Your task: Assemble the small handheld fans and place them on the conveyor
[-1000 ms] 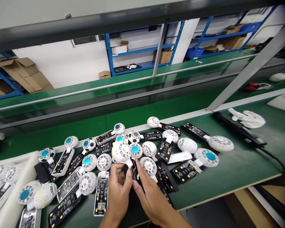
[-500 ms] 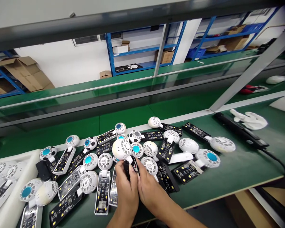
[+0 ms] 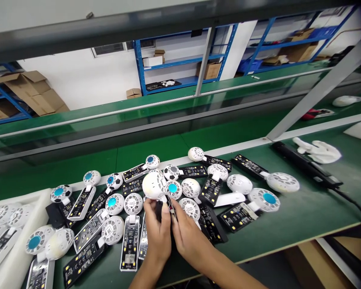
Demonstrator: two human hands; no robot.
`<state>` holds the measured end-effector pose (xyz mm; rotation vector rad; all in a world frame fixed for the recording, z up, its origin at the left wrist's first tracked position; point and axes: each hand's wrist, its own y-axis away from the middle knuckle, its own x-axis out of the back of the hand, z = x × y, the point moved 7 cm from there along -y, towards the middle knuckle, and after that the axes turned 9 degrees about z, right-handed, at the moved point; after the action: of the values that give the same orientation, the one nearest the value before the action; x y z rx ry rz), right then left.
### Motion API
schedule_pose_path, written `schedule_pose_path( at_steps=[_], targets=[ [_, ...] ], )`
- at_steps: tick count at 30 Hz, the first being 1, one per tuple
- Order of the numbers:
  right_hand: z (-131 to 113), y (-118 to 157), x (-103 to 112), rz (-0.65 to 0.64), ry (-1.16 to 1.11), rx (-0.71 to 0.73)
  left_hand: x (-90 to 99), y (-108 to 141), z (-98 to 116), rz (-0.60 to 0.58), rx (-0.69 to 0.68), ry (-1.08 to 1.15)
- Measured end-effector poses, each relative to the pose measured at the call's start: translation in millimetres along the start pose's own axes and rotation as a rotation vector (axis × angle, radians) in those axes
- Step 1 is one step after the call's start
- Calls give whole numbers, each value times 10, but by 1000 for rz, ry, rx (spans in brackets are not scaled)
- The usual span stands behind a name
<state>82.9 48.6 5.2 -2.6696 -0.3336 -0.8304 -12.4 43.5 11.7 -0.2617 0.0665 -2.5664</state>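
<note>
In front of me, my left hand (image 3: 158,226) is closed around the black handle of a white round-headed device (image 3: 153,185). My right hand (image 3: 185,233) grips the other side of the same handle, its thumb and fingers on a thin dark edge. The head points away from me, over the other units. Fingers hide most of the handle. Close by on the left lies a white-framed unit with a bare circuit board (image 3: 129,245). To the right, a black-handled unit (image 3: 212,224) rests on the bench.
Many similar units cover the green bench (image 3: 276,224). A white foam tray (image 3: 42,212) holding more stands at left. Right of the pile lie a black corded tool (image 3: 307,166) and a white glove (image 3: 319,150). A metal rail (image 3: 228,149) runs behind.
Both hands stay on the device. Its head has tipped slightly toward me and upward, and a gap between the handle and a thin edge near my right fingers looks wider.
</note>
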Motion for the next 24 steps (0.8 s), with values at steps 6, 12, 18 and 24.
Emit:
schedule_pose_path(
  at_steps=[6,12,18,24],
  targets=[
    [-46,20,30,60,121,71,-8,-67,66,-91,4,-2],
    [-130,54,81,70,170,144,27,-39,128,-40,-50,-52],
    [-142,1,81,71,146,100,59,-93,171,92,-142,-102],
    [-167,-22,154,200,41,108,91,-74,209,175,-243,-164]
  ],
)
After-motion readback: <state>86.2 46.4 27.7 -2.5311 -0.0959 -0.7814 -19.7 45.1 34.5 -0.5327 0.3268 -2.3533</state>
